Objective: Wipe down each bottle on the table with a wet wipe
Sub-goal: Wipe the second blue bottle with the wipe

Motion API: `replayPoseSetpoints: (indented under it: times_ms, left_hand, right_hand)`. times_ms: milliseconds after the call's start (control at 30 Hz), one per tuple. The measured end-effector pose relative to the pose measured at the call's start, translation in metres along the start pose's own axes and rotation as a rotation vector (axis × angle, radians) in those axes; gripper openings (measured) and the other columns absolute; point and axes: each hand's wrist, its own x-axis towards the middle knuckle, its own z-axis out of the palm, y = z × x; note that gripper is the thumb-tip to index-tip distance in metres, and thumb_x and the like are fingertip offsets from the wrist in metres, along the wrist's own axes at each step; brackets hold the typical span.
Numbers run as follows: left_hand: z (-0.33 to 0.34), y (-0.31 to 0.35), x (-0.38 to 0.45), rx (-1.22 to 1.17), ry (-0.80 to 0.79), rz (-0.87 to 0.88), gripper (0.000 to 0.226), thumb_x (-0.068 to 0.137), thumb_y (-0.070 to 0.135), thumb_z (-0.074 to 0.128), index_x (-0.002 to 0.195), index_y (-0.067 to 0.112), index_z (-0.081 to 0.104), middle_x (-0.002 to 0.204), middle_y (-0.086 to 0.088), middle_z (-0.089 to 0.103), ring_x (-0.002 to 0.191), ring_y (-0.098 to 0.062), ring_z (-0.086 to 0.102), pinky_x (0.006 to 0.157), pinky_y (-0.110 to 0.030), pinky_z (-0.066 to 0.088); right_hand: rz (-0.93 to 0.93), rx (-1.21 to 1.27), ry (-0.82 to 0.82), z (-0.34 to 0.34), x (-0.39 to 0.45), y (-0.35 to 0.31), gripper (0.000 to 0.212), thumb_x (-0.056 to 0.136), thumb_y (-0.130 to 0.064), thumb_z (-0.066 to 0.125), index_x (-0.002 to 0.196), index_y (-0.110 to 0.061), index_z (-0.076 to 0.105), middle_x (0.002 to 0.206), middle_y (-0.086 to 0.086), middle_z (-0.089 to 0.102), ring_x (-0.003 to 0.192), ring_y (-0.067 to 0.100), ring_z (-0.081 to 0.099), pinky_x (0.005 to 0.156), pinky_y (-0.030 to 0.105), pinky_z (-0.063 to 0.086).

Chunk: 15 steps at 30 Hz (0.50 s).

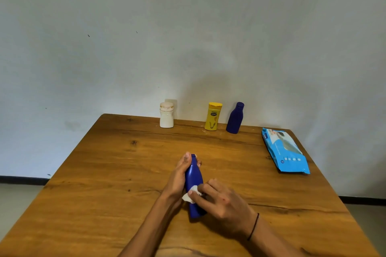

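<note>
A wooden table is seen from above, set against a pale wall, and everything else is placed here in relation to the blue bottle held near the table's middle. Farthest left of it, and well beyond it at the table's far edge, a white bottle with a rounded cap is stood upright. The left hand is wrapped around the upper part of the blue bottle, its thumb laid up along the neck and its fingertips shown curling past the far side by the cap. The blue bottle itself is held tilted, cap pointing away from the person, its base close above the table; whether the base touches the wood cannot be told from this angle. A white wet wipe is pressed against the bottle's lower body. It is pinched there by the right hand, whose fingers are curled over the wipe and the bottle's side; a thin dark band is worn at that wrist. Beyond the blue bottle and slightly to its right, a yellow bottle is stood upright at the far edge, and just beside that, further right, a dark blue bottle is stood. Well to the right of the held bottle, a light blue pack of wipes is laid flat near the table's right edge.
</note>
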Motion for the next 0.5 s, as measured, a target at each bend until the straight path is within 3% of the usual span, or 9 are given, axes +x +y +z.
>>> replayPoseSetpoints:
  times_ms: [133,267,400,500]
  left_hand:
    - [-0.002,-0.005,0.008,-0.087,-0.063,-0.016,0.051,0.098,0.054,0.064,0.121,0.008,0.06,0.106,-0.012,0.066,0.078,-0.021,0.062,0.072,-0.037,0.055]
    - [-0.004,-0.007,0.013,-0.168,-0.105,-0.052,0.044,0.098,0.052,0.066,0.11,0.01,0.066,0.097,-0.009,0.068,0.075,-0.021,0.062,0.07,-0.037,0.052]
    - [-0.005,-0.003,0.018,-0.14,-0.035,-0.013,0.046,0.096,0.053,0.065,0.112,0.011,0.064,0.095,-0.008,0.07,0.074,-0.019,0.062,0.069,-0.034,0.052]
    - [-0.007,-0.003,0.021,-0.097,0.012,0.008,0.048,0.095,0.054,0.062,0.117,0.011,0.062,0.094,-0.007,0.072,0.077,-0.019,0.063,0.072,-0.035,0.051]
  right_hand:
    - [0.183,0.047,0.044,0.006,0.01,0.008,0.035,0.103,-0.017,0.061,0.137,-0.009,0.059,0.121,0.009,0.057,0.099,0.018,0.053,0.077,0.032,0.05]
    - [0.322,0.146,0.088,0.004,0.022,0.005,0.031,0.103,-0.018,0.056,0.133,-0.011,0.058,0.12,0.006,0.055,0.1,0.015,0.051,0.076,0.03,0.051]
    - [0.228,0.181,-0.003,-0.002,0.014,-0.003,0.032,0.101,-0.015,0.056,0.131,-0.009,0.061,0.114,0.009,0.059,0.096,0.019,0.052,0.072,0.032,0.05]
    - [0.123,0.136,-0.06,-0.005,0.003,-0.006,0.028,0.106,-0.023,0.052,0.13,-0.012,0.06,0.111,0.008,0.06,0.093,0.018,0.052,0.068,0.03,0.05]
